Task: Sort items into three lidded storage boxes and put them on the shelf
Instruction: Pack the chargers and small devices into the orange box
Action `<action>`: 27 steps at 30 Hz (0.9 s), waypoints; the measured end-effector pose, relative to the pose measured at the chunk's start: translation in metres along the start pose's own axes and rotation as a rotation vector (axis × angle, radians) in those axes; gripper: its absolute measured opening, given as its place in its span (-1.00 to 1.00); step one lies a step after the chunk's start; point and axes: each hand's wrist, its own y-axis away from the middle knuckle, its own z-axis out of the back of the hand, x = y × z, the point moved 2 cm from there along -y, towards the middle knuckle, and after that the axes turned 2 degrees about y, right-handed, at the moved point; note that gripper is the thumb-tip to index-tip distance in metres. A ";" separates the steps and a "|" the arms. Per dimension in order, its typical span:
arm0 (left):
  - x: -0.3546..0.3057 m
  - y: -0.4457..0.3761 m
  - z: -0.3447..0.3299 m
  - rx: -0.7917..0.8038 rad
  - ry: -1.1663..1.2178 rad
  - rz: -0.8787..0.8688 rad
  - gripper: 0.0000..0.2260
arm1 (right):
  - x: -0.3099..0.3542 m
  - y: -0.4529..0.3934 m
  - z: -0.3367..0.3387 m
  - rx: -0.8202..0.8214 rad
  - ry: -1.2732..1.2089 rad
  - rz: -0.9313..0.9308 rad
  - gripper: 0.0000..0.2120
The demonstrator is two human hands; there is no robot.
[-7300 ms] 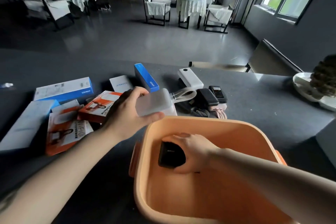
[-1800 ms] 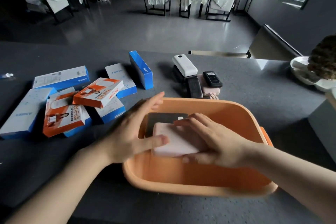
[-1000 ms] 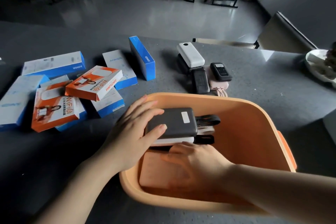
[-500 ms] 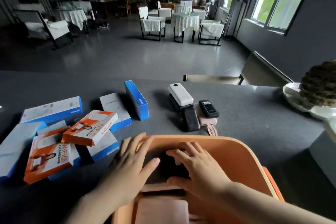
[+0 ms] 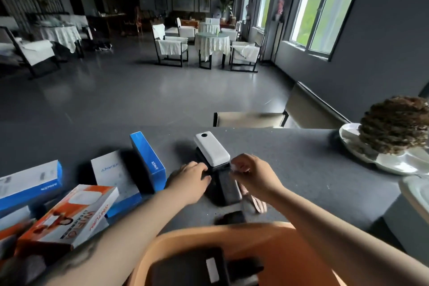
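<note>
Hands out of orange box (image 5: 232, 234), left hand (image 5: 190, 180), right hand (image 5: 253, 175) reaching power banks (image 5: 212, 152), grip unclear.

storage box (image 5: 232, 231): was orange
power bank (image 5: 212, 152): white
second power bank (image 5: 228, 187): black
upright carton (image 5: 148, 161): blue
flat carton (image 5: 69, 216): orange and white
table (image 5: 313, 169): dark speckled grey
tablecloth (image 5: 212, 45): white

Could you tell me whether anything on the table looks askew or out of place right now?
Mostly the boxes on the left. The orange box lies tilted across the blue-and-white boxes beneath it, and one blue box stands on edge beside the flat ones. The white power bank sits stacked on a dark device. Nothing looks spilled or damaged.
</note>
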 end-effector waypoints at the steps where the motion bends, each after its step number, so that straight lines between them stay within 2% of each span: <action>1: 0.003 -0.012 -0.007 0.034 -0.035 0.036 -0.65 | -0.005 -0.017 -0.005 0.008 0.013 -0.054 -0.74; 4: 0.021 -0.035 -0.030 0.120 -0.048 0.092 -0.60 | -0.013 -0.060 -0.025 0.028 0.088 -0.140 -0.55; 6: 0.038 -0.040 -0.044 0.158 -0.010 0.038 -0.55 | -0.013 -0.082 -0.040 0.034 0.113 -0.173 -0.40; 8: 0.054 -0.039 -0.056 0.144 -0.004 -0.056 -0.51 | -0.010 -0.102 -0.053 0.030 0.126 -0.194 -0.28; 10: 0.066 -0.038 -0.066 0.059 0.010 -0.095 -0.51 | -0.007 -0.121 -0.067 0.046 0.130 -0.208 -0.22; 14: 0.075 -0.034 -0.084 -0.073 -0.003 -0.139 -0.48 | -0.006 -0.142 -0.094 0.104 0.195 -0.221 -0.19; 16: 0.077 -0.032 -0.090 -0.103 -0.001 -0.146 -0.48 | -0.008 -0.144 -0.105 0.076 0.239 -0.227 -0.17; 21: 0.069 -0.040 -0.078 -0.228 0.030 -0.183 -0.57 | -0.012 -0.146 -0.106 0.015 0.229 -0.248 -0.31; 25: 0.052 -0.076 -0.045 -0.202 -0.015 -0.300 -0.53 | -0.027 -0.141 -0.073 -0.091 0.081 -0.278 -0.39; 27: 0.045 -0.099 -0.031 -0.098 -0.072 -0.340 -0.42 | -0.036 -0.133 -0.052 -0.122 0.050 -0.260 -0.41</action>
